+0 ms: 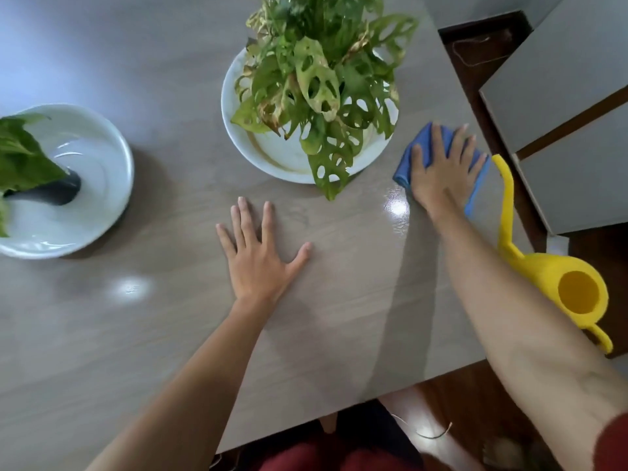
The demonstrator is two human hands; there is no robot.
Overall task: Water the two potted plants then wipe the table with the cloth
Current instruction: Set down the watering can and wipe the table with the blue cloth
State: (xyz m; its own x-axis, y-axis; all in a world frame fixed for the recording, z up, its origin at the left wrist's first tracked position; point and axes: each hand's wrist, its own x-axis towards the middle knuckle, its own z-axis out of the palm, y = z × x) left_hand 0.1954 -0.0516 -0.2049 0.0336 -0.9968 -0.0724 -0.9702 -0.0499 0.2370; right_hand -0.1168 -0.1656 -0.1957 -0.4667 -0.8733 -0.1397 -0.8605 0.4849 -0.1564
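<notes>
My right hand (441, 171) presses flat on a folded blue cloth (413, 154) near the table's right edge, fingers spread over it. Resting palm down on the bare grey table (163, 334), my left hand (260, 253) holds nothing, its fingers apart. A leafy plant with holed leaves (319, 79) stands in a white saucer (272, 158) just left of the cloth. At the far left, a second plant (20, 158) sits in a white bowl-like saucer (102, 205) with a dark pot. A yellow watering can (557, 283) stands at the right edge, its spout pointing away beside the cloth.
The table's near edge runs diagonally at the bottom, with dark wooden floor (475, 402) and a loose cable (435, 433) below. Grey cabinet panels (571, 96) stand beyond the right edge. My red clothing (323, 457) shows at the bottom.
</notes>
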